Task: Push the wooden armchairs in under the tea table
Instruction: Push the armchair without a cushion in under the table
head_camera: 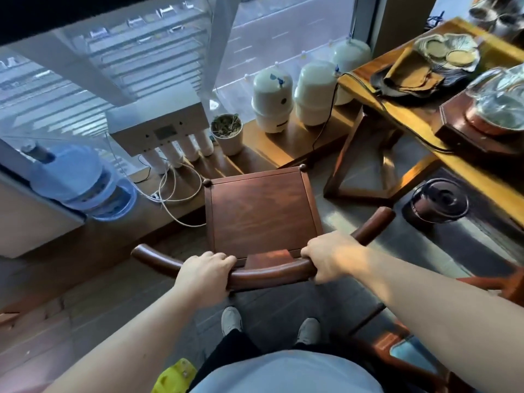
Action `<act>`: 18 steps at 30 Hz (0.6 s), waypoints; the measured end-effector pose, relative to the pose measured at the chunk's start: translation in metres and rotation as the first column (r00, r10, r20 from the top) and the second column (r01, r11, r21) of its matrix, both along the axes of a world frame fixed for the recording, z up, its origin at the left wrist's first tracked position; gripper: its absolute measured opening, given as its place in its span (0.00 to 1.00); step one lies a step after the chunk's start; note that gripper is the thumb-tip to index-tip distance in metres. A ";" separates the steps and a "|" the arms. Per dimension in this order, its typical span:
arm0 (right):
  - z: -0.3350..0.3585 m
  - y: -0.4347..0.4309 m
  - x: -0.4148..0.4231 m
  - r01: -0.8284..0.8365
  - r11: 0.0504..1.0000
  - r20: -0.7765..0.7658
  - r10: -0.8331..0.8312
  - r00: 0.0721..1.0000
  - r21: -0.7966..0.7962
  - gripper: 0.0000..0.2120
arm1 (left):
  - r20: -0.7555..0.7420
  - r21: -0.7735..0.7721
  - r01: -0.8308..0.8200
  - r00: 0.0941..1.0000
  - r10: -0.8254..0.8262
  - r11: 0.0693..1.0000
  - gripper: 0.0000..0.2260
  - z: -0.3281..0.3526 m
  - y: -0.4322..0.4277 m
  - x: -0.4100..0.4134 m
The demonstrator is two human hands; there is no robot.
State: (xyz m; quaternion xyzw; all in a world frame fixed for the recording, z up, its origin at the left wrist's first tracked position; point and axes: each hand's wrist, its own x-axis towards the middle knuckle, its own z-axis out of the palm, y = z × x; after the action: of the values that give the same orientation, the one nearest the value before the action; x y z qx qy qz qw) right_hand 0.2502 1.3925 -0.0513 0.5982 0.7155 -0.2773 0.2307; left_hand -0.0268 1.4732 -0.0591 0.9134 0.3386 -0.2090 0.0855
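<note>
Left hand [205, 269] curled over curved top rail of wooden armchair [262, 214], fingers wrapped round rail. Right hand [330, 255] gripping same rail right of centre splat. Armchair centre frame, seat facing window ledge, well left of tea table [408, 117] at upper right. Bare floor strip between seat's right edge and table's leg frame [365, 154].

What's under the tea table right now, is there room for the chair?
Under the tea table I see its angled wooden leg frame and bare floor. A dark round pot sits by its edge. Further under is hidden by the tabletop. The armchair, gripped by both hands, stands outside.
</note>
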 end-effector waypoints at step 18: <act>0.005 -0.014 -0.061 0.289 0.946 0.120 -0.273 0.954 -0.145 0.08 | -0.003 -0.108 0.438 0.897 -0.441 0.892 0.06 -0.009 0.055 -0.026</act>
State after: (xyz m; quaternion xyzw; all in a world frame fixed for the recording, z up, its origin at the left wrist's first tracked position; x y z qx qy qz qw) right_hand 0.1889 1.3789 -0.0464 0.6866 0.5858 -0.3344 0.2712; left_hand -0.0526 1.5284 -0.0685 0.9577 0.1130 -0.2527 0.0791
